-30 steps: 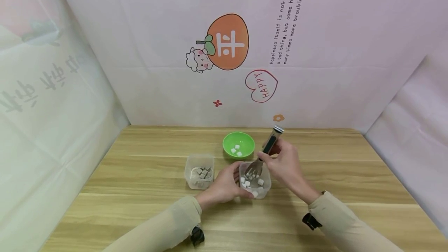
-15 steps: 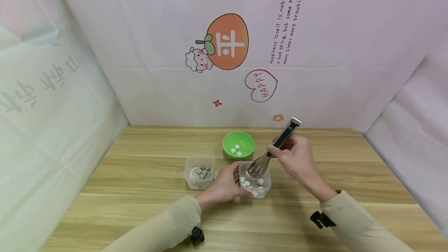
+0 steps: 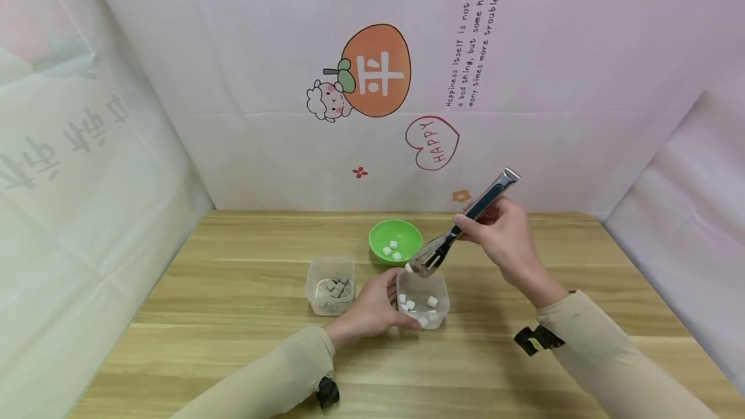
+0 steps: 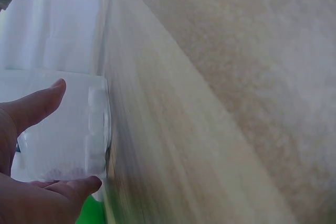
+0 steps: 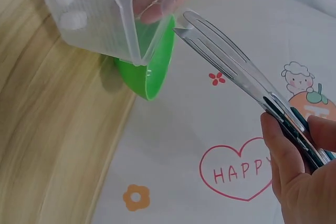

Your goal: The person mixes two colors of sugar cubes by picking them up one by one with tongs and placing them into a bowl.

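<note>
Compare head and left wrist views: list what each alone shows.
Only the head view shows the square translucent plastic box of grey cubes and the red printed HAPPY heart.
Only the left wrist view shows the palm-facing outer wall of the other translucent box with white cubes.
Both show the left hand gripping that box, the round green bowl and the light wooden table.

Tongs [image 5: 248, 80]: silver; handle inlays [image 3: 491, 196] look dark green from here, possibly black. Bowl [image 3: 409, 241]: bright green; cubes [image 3: 393, 245] inside: white. Tabletop [image 3: 233, 315]: yellow-brown wood grain. Sleeves [image 3: 611, 348]: beige. Backdrop heart [image 3: 432, 142]: red outline.
</note>
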Action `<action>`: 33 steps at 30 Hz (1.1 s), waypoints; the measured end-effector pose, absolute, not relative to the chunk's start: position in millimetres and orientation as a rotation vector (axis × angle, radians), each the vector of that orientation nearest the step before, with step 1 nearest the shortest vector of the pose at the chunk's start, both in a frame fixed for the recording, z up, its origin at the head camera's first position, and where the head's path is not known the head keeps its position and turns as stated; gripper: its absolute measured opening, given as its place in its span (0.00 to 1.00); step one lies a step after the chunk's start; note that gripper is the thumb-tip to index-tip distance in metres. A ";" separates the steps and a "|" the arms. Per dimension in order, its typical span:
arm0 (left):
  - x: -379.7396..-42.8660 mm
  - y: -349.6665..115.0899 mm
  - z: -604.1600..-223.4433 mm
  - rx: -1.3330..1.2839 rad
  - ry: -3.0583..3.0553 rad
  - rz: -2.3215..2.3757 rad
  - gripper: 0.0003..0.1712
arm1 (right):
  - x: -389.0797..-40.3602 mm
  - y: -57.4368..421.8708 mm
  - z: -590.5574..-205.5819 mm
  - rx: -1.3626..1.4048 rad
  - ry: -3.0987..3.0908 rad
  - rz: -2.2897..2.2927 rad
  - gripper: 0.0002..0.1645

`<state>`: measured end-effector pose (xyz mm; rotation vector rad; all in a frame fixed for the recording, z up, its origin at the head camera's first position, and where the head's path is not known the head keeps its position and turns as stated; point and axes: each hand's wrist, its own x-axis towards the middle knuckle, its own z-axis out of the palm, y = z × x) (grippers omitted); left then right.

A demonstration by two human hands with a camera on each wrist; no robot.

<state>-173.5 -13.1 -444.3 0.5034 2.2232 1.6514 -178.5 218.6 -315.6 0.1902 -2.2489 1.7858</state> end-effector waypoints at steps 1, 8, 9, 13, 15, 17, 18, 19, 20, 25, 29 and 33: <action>-173.5 -13.0 -444.6 0.503 2.221 1.653 0.61 | -180.8 218.4 -315.7 0.170 -2.246 1.805 0.15; -173.5 -12.9 -445.9 0.507 2.210 1.666 0.60 | -204.3 215.8 -319.8 0.021 -2.206 1.882 0.18; -173.6 -12.8 -445.8 0.505 2.215 1.663 0.60 | -208.5 215.4 -320.2 0.001 -2.203 1.883 0.18; -173.8 -12.4 -445.5 0.504 2.234 1.649 0.61 | -224.0 213.6 -323.0 -0.038 -2.200 1.879 0.17; -173.8 -12.3 -445.5 0.505 2.237 1.646 0.61 | -229.9 212.6 -325.1 -0.047 -2.205 1.878 0.17; -174.0 -12.4 -445.5 0.505 2.235 1.648 0.61 | -234.7 211.2 -327.4 -0.060 -2.203 1.891 0.16; -174.2 -12.5 -445.5 0.507 2.231 1.652 0.61 | -236.6 210.2 -328.7 -0.069 -2.199 1.898 0.16; -174.3 -12.7 -445.5 0.509 2.228 1.654 0.61 | -238.7 209.5 -330.2 -0.080 -2.196 1.902 0.16; -174.4 -12.8 -445.4 0.509 2.224 1.656 0.60 | -240.4 208.8 -331.8 -0.092 -2.195 1.902 0.16; -174.3 -12.7 -445.7 0.504 2.218 1.656 0.61 | -245.3 204.4 -338.2 -0.141 -2.189 1.897 0.15; -173.8 -12.9 -445.1 0.500 2.218 1.657 0.61 | -246.0 201.3 -339.4 -0.147 -2.176 1.899 0.15; -174.5 -13.3 -444.7 0.492 2.218 1.662 0.61 | -243.8 201.4 -336.2 -0.125 -2.175 1.888 0.16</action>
